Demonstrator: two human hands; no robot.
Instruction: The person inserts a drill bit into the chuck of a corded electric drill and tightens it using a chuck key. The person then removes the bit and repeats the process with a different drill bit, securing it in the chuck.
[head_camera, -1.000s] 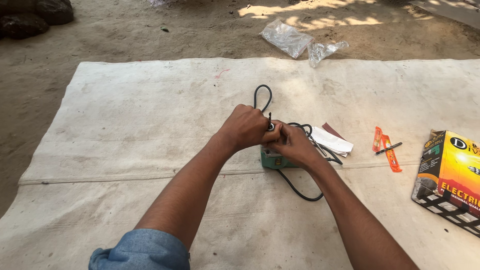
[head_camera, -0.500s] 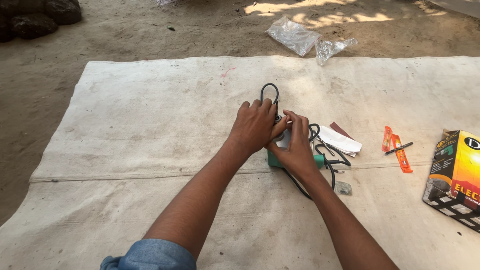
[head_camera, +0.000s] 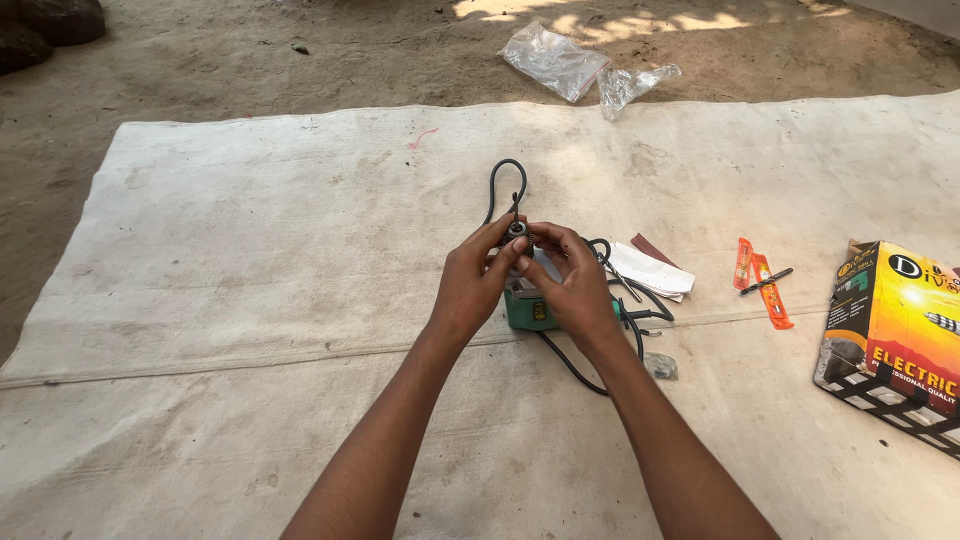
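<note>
Head view looks down on a pale cloth sheet (head_camera: 250, 250) spread over bare dirt ground (head_camera: 250, 60), with both forearms reaching forward to its middle. Left hand (head_camera: 472, 285) and right hand (head_camera: 578, 290) are close together, both closed around a small green electric drill (head_camera: 527, 305) that stands on the sheet between them. The fingertips of both hands meet at the drill's dark metal chuck (head_camera: 517, 231), which points away from the camera; the left thumb and forefinger pinch it from one side and the right fingers press it from the other, while the right palm covers much of the green body. A black power cord (head_camera: 500, 185) loops out beyond the chuck and curls again to the right of the drill and back toward the person, lying on the sheet. Just right of the right hand lies a folded white paper leaflet (head_camera: 655, 272) on a thin brown card. Farther right are two orange strips (head_camera: 765, 285) with a dark drill bit (head_camera: 768, 281) laid across them. At the right edge sits a yellow and black cardboard box (head_camera: 895, 335), open at its near end. Beyond the sheet, on the dirt, lie two crumpled clear plastic bags (head_camera: 555, 60).
</note>
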